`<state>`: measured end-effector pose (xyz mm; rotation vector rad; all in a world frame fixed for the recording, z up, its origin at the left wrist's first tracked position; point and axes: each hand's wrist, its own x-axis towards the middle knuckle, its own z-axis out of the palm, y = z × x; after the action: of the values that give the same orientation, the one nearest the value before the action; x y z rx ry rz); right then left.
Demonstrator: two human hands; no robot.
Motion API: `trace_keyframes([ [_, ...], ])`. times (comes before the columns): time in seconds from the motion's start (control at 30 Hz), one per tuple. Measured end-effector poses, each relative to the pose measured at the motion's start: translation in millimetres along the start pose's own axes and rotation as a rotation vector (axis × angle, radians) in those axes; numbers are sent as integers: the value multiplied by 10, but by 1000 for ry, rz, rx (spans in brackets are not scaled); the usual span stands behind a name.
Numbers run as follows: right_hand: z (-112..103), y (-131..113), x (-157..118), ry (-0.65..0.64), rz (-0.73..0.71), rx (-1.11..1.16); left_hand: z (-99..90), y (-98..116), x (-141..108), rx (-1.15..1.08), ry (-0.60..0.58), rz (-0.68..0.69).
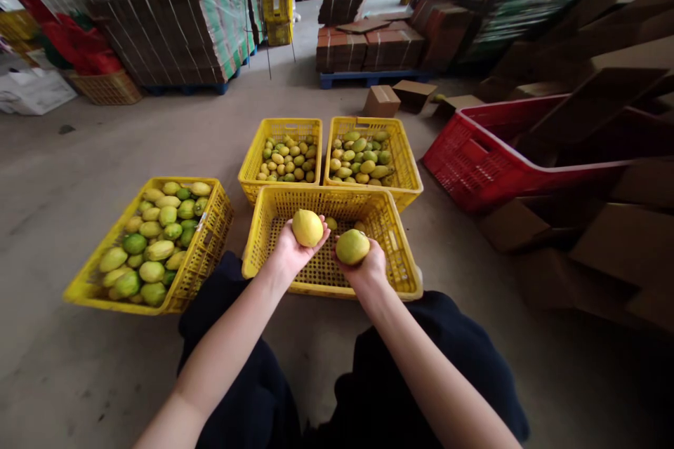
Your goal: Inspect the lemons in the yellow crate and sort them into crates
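A round yellow fruit (pixel 307 227) rests in my left hand (pixel 293 251), palm up, over the near yellow crate (pixel 405 259). My right hand (pixel 368 265) holds a greener fruit (pixel 352 247) over the same crate, a little lower and to the right. The two fruits are apart. Below my hands a couple of yellow fruits (pixel 331 223) lie inside that crate, partly hidden. Its bottom is mostly bare mesh.
Yellow-green fruits fill a crate (pixel 210 252) at left. Two more fruit crates (pixel 253 168) (pixel 408 161) stand just beyond the near one. A red crate (pixel 458 168) and cardboard boxes (pixel 621 245) are at right. Stacked cardboard (pixel 342 49) sits on a blue pallet behind.
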<state>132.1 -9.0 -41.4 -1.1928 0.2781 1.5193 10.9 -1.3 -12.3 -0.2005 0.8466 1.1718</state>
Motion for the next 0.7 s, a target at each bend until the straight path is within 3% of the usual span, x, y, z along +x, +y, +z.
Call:
trace_keyframes([
  [0.23, 23, 8, 10, -63, -43, 25, 6, 32, -23, -17, 29, 111],
  [0.5, 32, -141, -44, -216, 106, -85, 25, 51, 14, -109, -4, 2],
  [0.7, 54, -180, -37, -230, 21, -16, -19, 82, 2, -135, -14, 158],
])
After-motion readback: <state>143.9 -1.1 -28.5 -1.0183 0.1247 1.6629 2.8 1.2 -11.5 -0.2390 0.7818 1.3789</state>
